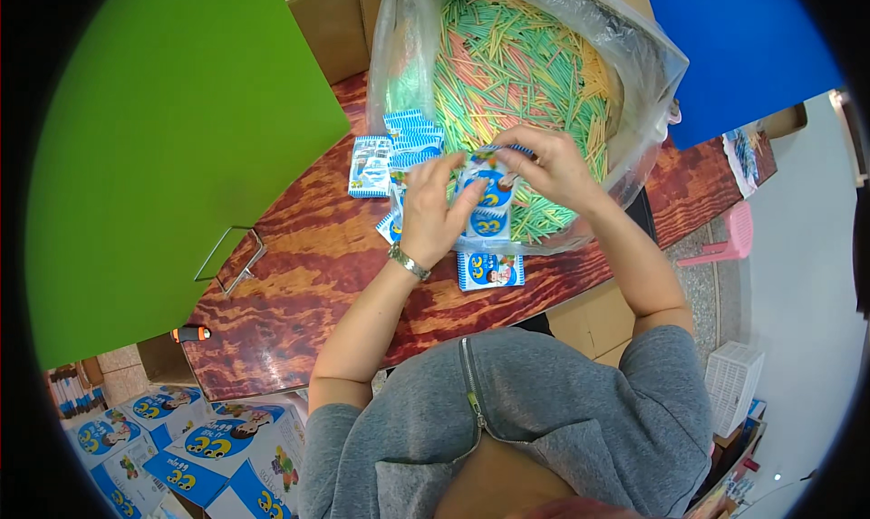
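Note:
A large clear plastic bag (652, 66) holds a heap of thin green, pink and yellow sticks (507, 75). At its near edge, my right hand (555, 168) pinches the top of a small blue-and-white packet (492, 193). My left hand (433, 209), with a metal-banded watch on the wrist, is curled at the packet's left side, its thumb over the front. Whether its other fingers grip the packet is partly hidden. Several similar packets (415, 137) lie overlapping beyond my left hand. One more packet (490, 272) lies on the table below the held one.
The red-brown wood-grain table (299, 293) carries a bent wire stand (231, 261) and an orange-and-black tool (191, 334). A green panel (181, 157) rises at left, a blue panel (743, 48) at right. Printed cartons (208, 442) are lower left; a pink stool (732, 238) stands right.

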{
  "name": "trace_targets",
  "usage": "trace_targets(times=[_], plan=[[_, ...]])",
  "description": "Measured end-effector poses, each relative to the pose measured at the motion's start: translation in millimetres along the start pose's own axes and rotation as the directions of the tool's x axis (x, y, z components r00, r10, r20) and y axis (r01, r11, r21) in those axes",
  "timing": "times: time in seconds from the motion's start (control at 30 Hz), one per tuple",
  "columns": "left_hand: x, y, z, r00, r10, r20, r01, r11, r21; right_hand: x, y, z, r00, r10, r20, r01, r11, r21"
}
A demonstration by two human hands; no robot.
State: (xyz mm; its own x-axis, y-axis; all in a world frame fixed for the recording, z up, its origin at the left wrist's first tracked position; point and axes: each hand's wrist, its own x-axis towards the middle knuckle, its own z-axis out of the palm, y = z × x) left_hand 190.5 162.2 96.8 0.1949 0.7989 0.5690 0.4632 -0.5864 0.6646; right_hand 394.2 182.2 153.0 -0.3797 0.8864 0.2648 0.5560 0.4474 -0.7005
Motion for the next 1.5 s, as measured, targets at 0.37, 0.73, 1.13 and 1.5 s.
trace_targets(times=[0.37, 0.73, 1.13, 1.5], plan=[[-18.9, -14.2, -1.9, 0.806, -0.388, 0.447, 0.591, 0.572, -0.569, -12.4, -4.9, 32.5, 1.0, -0.013, -0.017, 0.013, 1.0, 0.002], [-18.5, -21.1, -1.0, 0.838, -0.494, 0.233, 0.514, 0.568, -0.643, 93.9, 72.5, 26.0, 0.985, 0.165, 0.043, -0.154, 0.97, -0.188], [-18.1, -28.4, -10.2, 0.829, -0.51, 0.228, 0.532, 0.594, -0.603, 155.1, 76.9, 61.1, 0.894, 0.422, 0.153, -0.207, 0.69, -0.694], [46.3, -16.3, -8.7, 0.822, -0.508, 0.256, 0.468, 0.348, -0.812, 91.3, 79.2, -14.4, 0.903, 0.38, 0.2, -0.381, 0.924, -0.034]])
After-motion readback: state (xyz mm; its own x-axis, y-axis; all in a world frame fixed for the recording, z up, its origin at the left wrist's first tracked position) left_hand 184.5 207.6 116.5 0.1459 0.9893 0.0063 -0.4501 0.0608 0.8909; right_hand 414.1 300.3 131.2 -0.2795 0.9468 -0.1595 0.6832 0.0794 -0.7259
